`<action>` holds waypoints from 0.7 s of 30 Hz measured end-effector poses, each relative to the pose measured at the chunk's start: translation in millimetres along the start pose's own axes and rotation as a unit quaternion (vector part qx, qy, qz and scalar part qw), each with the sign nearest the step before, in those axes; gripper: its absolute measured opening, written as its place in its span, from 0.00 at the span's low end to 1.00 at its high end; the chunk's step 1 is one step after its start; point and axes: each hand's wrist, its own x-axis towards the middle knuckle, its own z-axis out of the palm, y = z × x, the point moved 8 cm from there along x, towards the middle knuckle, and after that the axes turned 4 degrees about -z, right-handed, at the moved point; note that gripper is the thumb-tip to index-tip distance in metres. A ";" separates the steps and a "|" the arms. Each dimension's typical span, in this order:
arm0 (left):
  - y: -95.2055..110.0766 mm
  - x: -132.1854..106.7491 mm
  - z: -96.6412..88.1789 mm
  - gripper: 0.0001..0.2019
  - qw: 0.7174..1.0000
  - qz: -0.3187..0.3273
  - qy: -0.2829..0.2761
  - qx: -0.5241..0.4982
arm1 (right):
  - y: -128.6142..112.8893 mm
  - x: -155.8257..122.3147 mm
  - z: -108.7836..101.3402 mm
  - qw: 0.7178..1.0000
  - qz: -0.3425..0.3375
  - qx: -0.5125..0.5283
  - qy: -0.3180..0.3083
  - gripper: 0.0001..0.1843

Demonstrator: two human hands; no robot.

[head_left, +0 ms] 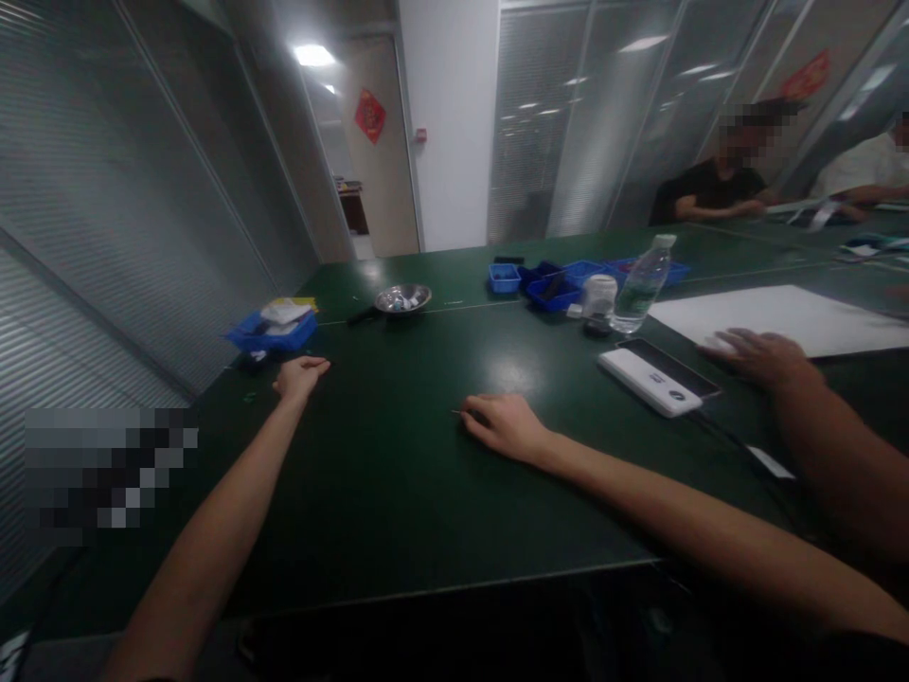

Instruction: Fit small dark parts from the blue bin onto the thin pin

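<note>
My left hand (296,376) reaches over the left part of the green table (383,493), its fingers pinched together. Whatever lies in that pinch is too small to make out. Just beyond it is a blue basket (274,332) with white and yellow items inside. Nearer the middle, my right hand (503,423) rests low over the tabletop with curled fingers. A thin pale stick (456,411) pokes out from its fingertips; the rest of it is hidden.
A metal bowl (402,299) with small pieces stands farther back. Blue baskets (505,278), a water bottle (643,284), a can (599,296), a phone (668,367) and a white power bank (650,383) lie rightward. Another person's hand (767,355) touches a white sheet (788,317).
</note>
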 end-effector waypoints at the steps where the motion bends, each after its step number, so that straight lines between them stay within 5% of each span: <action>1: 0.8 -1.1 -0.3 0.13 1.000 0.001 -0.002 0.002 | 0.0 0.0 0.0 1.000 -0.001 0.002 0.000 0.15; 21: -2.4 -3.5 -4.6 0.14 1.000 0.001 -0.001 -0.017 | 3.5 0.8 5.4 1.000 -0.006 -0.009 0.005 0.16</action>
